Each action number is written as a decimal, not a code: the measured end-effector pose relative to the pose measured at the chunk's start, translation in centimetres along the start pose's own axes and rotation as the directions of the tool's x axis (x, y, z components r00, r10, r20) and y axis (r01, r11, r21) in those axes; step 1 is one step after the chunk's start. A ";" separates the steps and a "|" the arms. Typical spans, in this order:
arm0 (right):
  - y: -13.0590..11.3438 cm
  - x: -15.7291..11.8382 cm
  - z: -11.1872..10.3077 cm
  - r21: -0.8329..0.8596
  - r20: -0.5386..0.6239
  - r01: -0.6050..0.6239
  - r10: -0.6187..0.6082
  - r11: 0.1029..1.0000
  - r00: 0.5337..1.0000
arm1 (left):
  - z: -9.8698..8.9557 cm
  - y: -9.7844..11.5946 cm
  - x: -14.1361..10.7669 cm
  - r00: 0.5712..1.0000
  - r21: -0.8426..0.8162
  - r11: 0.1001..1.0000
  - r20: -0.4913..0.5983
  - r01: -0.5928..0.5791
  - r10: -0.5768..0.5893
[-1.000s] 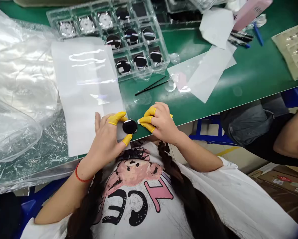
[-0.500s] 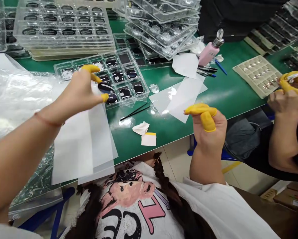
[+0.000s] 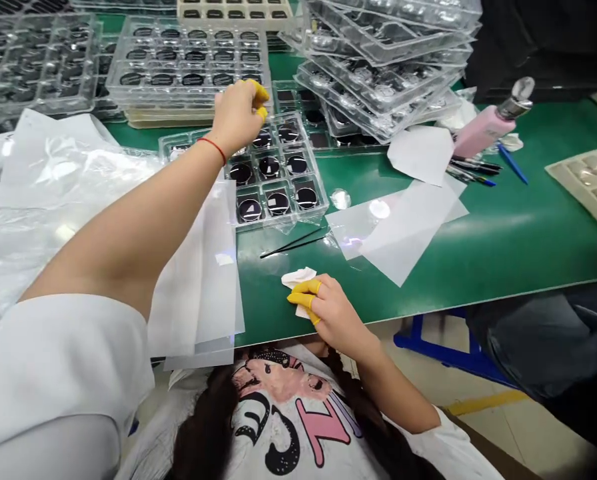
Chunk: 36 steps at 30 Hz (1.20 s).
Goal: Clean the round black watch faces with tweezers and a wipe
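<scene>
Yellow finger covers (image 3: 306, 287) cap the fingertips of both hands. The clear compartment tray (image 3: 310, 148) lies on the green table (image 3: 378, 267), with glossy black discs (image 3: 278, 203) seated in its nearer compartments. The left hand (image 3: 238, 117) is over the far side of the tray, its forearm crossing above the tray's left part. Its thumb and fingers are curled toward each other with their tips close; whether anything is pinched between them, I cannot tell.

The right hand (image 3: 336, 313) is in front of the tray, near the table edge. Its covered fingers are bunched close together over a crumpled white wipe (image 3: 298, 275), and I cannot tell whether they grip it. Black tweezers (image 3: 291, 248) lie just in front of the tray, white sheets (image 3: 193, 280) to its front left, and stacked trays (image 3: 193, 63) behind it.

The step in hand appears to be work by the left hand at or above the tray's far compartments, with the right hand by the wipe. Any move there calls for clearing the compartment walls and, if a disc is handled, a light hold on its rim, since the shiny faces would likely smudge.
</scene>
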State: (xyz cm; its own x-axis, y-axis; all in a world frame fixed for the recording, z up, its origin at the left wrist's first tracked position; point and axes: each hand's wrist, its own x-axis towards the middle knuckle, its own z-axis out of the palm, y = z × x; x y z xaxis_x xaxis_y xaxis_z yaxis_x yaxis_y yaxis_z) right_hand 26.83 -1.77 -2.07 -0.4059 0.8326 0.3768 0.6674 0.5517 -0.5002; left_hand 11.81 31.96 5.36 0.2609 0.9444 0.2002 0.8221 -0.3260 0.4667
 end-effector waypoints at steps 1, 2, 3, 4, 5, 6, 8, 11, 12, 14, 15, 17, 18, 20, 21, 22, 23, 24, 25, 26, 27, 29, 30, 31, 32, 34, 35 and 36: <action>0.2 0.1 0.0 0.008 0.004 -0.003 0.003 1.000 1.000 | -0.8 -0.9 -0.2 1.000 0.031 0.999 0.019 0.021 -0.021; 0.4 0.3 0.0 0.011 0.004 -0.003 0.003 1.000 1.000 | -1.5 -1.8 -0.5 0.997 0.063 0.997 0.055 0.044 -0.047; 0.6 0.5 0.0 0.007 0.001 0.002 -0.002 1.000 1.000 | -2.0 -2.6 -0.8 0.992 0.091 0.994 0.104 0.064 -0.073; 0.7 0.7 0.1 -0.002 -0.001 0.009 -0.009 1.000 1.000 | -2.4 -3.2 -1.1 0.984 0.115 0.991 0.155 0.076 -0.093; 0.7 1.0 0.2 -0.014 -0.001 0.017 -0.017 1.000 1.000 | -2.6 -3.7 -1.4 0.974 0.134 0.988 0.199 0.083 -0.108; 0.7 1.2 0.3 -0.026 0.002 0.023 -0.023 0.999 1.000 | -2.7 -4.0 -1.7 0.965 0.149 0.985 0.231 0.086 -0.120; 0.7 1.6 0.4 -0.044 0.007 0.032 -0.032 0.999 0.999 | -2.9 -4.1 -1.9 0.958 0.165 0.983 0.258 0.086 -0.128; 0.8 1.7 0.4 -0.006 -0.052 0.031 -0.031 1.000 0.998 | -3.8 -2.7 -2.2 0.964 0.168 0.984 0.248 0.056 -0.097; 0.9 1.7 0.3 0.025 -0.097 0.020 -0.017 1.000 0.995 | -4.3 -1.8 -2.4 0.971 0.168 0.985 0.228 0.036 -0.075; 0.9 1.6 0.0 0.090 -0.199 -0.021 0.038 0.996 0.979 | -5.6 0.2 -3.4 0.983 0.170 0.985 0.181 -0.002 -0.029; 0.8 1.6 -0.1 0.126 -0.241 -0.055 0.084 0.991 0.967 | -6.3 1.3 -4.4 0.986 0.149 0.988 0.165 -0.044 0.019; 0.4 1.7 -0.5 0.251 -0.289 -0.157 0.228 0.955 0.930 | -7.6 3.4 -7.4 0.971 0.047 0.982 0.168 -0.181 0.171; 0.0 1.8 -0.6 0.354 -0.295 -0.210 0.322 0.911 0.899 | -8.1 4.3 -9.5 0.924 -0.072 0.940 0.172 -0.333 0.340; -1.0 2.2 -0.7 0.611 -0.255 -0.254 0.490 0.750 0.834 | -8.8 5.4 -14.2 0.826 -0.188 0.844 0.183 -0.503 0.533; -1.7 2.5 -0.6 0.726 -0.209 -0.240 0.540 0.644 0.816 | -8.9 5.5 -16.8 0.758 -0.222 0.778 0.184 -0.588 0.626; -2.4 2.7 -0.4 0.811 -0.144 -0.225 0.558 0.540 0.817 | -8.9 5.3 -19.2 0.706 -0.258 0.730 0.195 -0.633 0.681; -3.1 2.9 -0.2 0.862 -0.071 -0.227 0.551 0.454 0.831 | -8.8 4.9 -21.6 0.693 -0.313 0.714 0.196 -0.626 0.694; -3.9 3.1 0.1 0.886 0.003 -0.249 0.531 0.391 0.847 | -8.5 4.3 -23.9 0.711 -0.379 0.716 0.182 -0.587 0.679; -4.6 3.3 0.4 0.891 0.067 -0.282 0.512 0.355 0.856 | -8.2 3.5 -25.9 0.753 -0.438 0.729 0.159 -0.525 0.638; -5.3 3.4 0.7 0.886 0.111 -0.315 0.505 0.341 0.856 | -7.7 2.7 -27.8 0.813 -0.494 0.748 0.129 -0.444 0.568; -5.9 3.5 1.0 0.875 0.133 -0.343 0.512 0.341 0.849 | -7.2 1.9 -29.6 0.867 -0.551 0.756 0.111 -0.354 0.487; -7.0 3.6 1.7 0.854 0.128 -0.372 0.546 0.363 0.828 | -6.0 0.5 -32.7 0.931 -0.664 0.734 0.162 -0.143 0.329; -7.4 3.7 2.0 0.840 0.118 -0.381 0.554 0.387 0.824 | -5.3 0.0 -34.0 0.930 -0.716 0.697 0.228 -0.040 0.288; -7.8 3.7 2.4 0.818 0.100 -0.385 0.553 0.428 0.827 | -4.7 -0.4 -35.2 0.930 -0.743 0.668 0.272 0.042 0.245; -8.2 3.8 2.8 0.783 0.070 -0.379 0.536 0.493 0.841 | -4.1 -0.6 -36.1 0.934 -0.761 0.642 0.289 0.090 0.212; -9.0 3.9 3.3 0.661 -0.050 -0.308 0.450 0.684 0.892 | -3.0 -0.8 -37.3 0.960 -0.777 0.622 0.238 0.099 0.145; -9.4 3.9 3.5 0.569 -0.124 -0.255 0.388 0.782 0.913 | -2.6 -0.9 -37.6 0.973 -0.781 0.620 0.197 0.081 0.121; -9.8 4.0 3.6 0.466 -0.189 -0.203 0.321 0.861 0.928 | -2.3 -1.1 -37.8 0.979 -0.784 0.616 0.173 0.072 0.106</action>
State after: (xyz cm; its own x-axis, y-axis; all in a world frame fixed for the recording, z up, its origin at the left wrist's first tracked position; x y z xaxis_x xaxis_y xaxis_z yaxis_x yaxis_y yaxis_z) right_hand 16.38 -3.66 1.50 -0.0446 0.9406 0.3364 0.3660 0.3288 -0.8706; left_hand -0.11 -3.49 -0.68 0.4301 0.8976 0.0965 0.1287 -0.1667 0.9776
